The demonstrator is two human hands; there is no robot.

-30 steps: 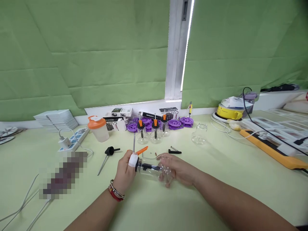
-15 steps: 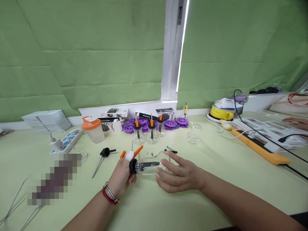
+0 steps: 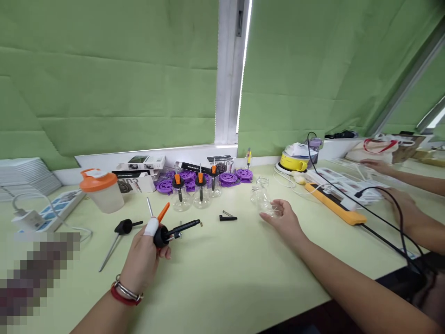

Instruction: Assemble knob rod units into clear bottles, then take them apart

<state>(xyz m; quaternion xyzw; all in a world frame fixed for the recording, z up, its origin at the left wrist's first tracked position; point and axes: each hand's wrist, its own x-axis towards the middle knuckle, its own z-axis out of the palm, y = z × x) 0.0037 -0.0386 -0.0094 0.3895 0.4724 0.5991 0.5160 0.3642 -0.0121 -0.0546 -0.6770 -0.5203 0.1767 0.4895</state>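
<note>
In front of you stretches one pale green table (image 3: 222, 283). It bears two power strips: a yellow-orange one (image 3: 335, 207) on the right, a white one (image 3: 57, 211) on the left. Two hands of a co-worker, a far one (image 3: 377, 167) and a near one (image 3: 399, 206), show at the right edge. You have one yellow pot (image 3: 292, 163) at the back and one orange-lidded shaker cup (image 3: 108, 197) at left.

Your left hand (image 3: 142, 253) is clamped on one black cap assembly (image 3: 162, 235), its black tube pointing right, one orange lever (image 3: 163, 212) rising beside your white-wrapped thumb. Your right hand (image 3: 287, 220) is closed around one bare glass bottle (image 3: 266, 204), tilted, well apart from the assembly; whether it touches the table you cannot tell.

Just behind it is one more bare glass (image 3: 263, 181), partly hidden. Three capped bottles (image 3: 200, 197) stand upright near the back, before purple parts (image 3: 227, 179) too overlapped to count. One loose black cap (image 3: 124, 226) lies near your left hand. Smallest, mid-table, are one black piece (image 3: 228, 218) and one spring (image 3: 227, 213) beside it.
</note>
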